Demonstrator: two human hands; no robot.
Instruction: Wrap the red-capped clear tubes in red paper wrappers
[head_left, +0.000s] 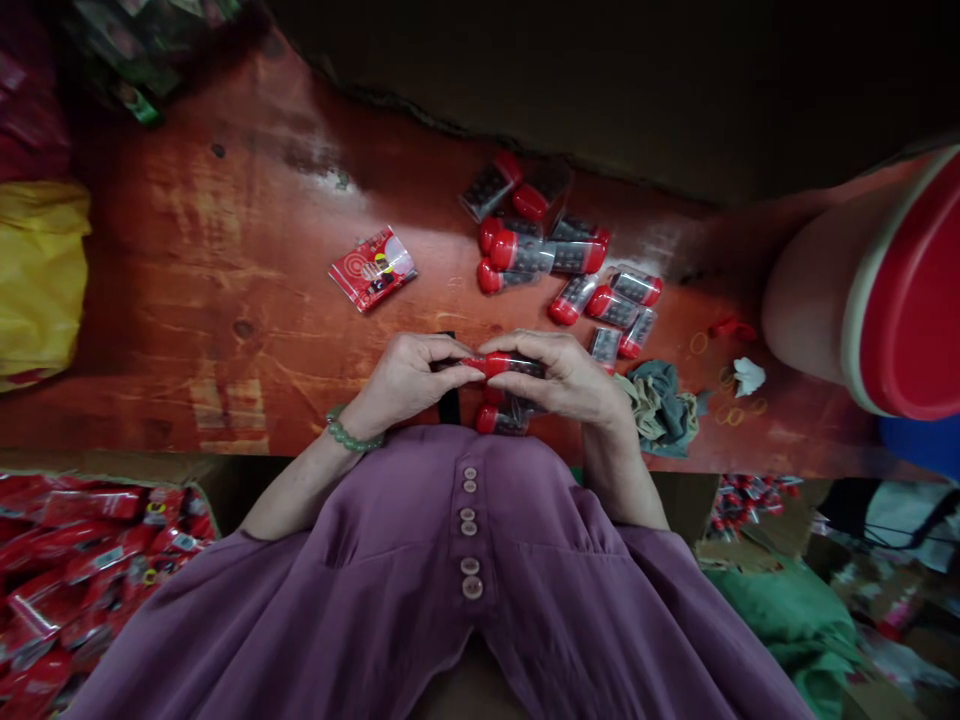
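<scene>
In the middle of the table's front edge, my right hand (562,375) is wrapped round a clear tube with a red cap (498,364), lying on its side with the cap toward my left hand. My left hand (412,375) is closed in a pinch, thumb and fingertips at a small red piece (472,362) against that cap. I cannot make out what this piece is, or whether it belongs to the tube. Just below my right hand lies another red-capped tube (499,418), partly hidden. A black strip (448,405) lies by my left fingers.
Several red-capped tubes (525,255) with dark contents are heaped farther back. A red printed packet (373,268) lies left of them. At right are a crumpled cloth (661,405), rubber bands (729,413) and a red-lidded bucket (810,300). A box of red packages (82,560) stands lower left.
</scene>
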